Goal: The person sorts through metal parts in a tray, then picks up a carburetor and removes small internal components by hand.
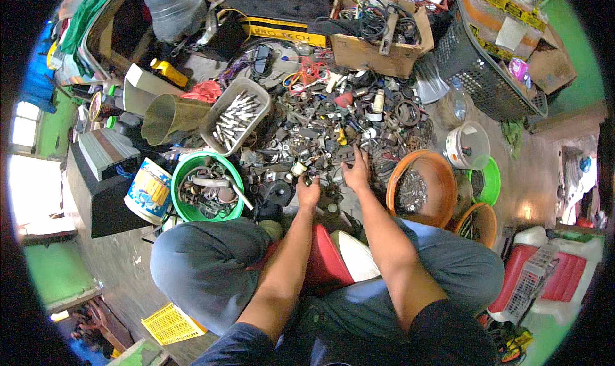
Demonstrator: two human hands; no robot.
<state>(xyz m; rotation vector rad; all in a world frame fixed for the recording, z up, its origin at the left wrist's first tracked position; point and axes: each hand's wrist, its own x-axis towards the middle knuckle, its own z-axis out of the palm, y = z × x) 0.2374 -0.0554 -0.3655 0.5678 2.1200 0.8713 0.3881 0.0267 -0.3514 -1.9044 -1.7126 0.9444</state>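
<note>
Forearms (pixel 291 250) extended forward, left hand (pixel 309 192) curled, contents indeterminable, right hand (pixel 359 175) splayed, parts heap (pixel 320 129) on floor (pixel 122 263) between green basin (pixel 175 185) and orange basin (pixel 441 190), pieces variously oriented, long axis indeterminable

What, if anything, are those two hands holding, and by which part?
The left hand is curled by a small pale piece; a hold cannot be told. The right hand is over loose parts, likewise unclear.

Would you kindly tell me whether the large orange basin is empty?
Partly filled: the basin holds small metallic pieces beside bare orange interior.
</note>
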